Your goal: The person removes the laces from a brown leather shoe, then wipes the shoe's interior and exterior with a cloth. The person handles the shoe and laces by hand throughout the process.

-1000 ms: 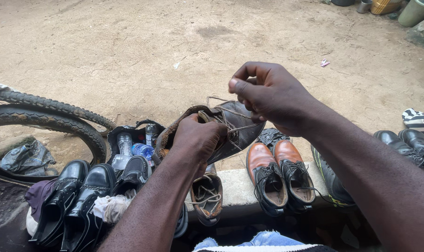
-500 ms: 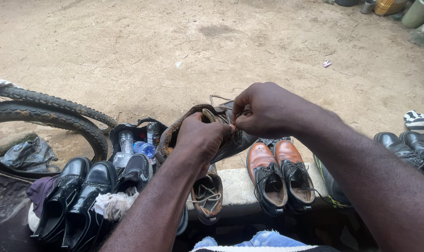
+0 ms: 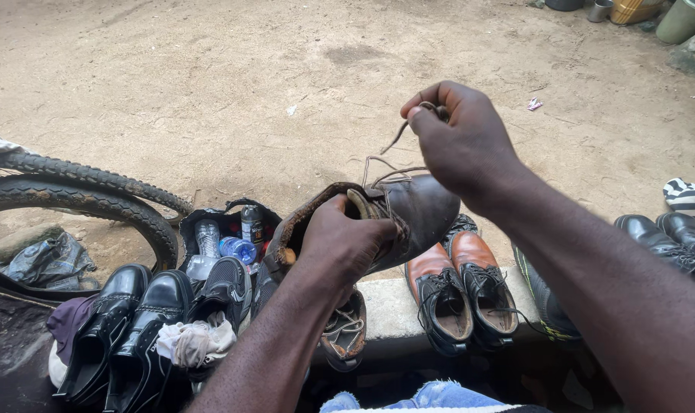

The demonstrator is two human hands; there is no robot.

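My left hand (image 3: pixel 340 241) grips a worn dark brown leather shoe (image 3: pixel 416 210) by its opening, holding it up over the row of shoes below. My right hand (image 3: pixel 458 138) is raised above the shoe's toe, fingers pinched on a thin lace (image 3: pixel 389 141) that runs down taut to the shoe's eyelets. The shoe's sole edge (image 3: pixel 302 222) faces left and looks rough and frayed.
A pair of tan-and-black lace-up shoes (image 3: pixel 454 287) sits below on a concrete ledge (image 3: pixel 386 310). Black dress shoes (image 3: pixel 126 329) and a cloth lie at the left beside a bag with plastic bottles (image 3: pixel 221 241). A bicycle tyre (image 3: pixel 80 191) lies far left. More black shoes (image 3: pixel 669 233) at right.
My right hand went down to the shoe and has now risen up and to the right, drawing the lace taut. My left hand keeps holding the shoe.
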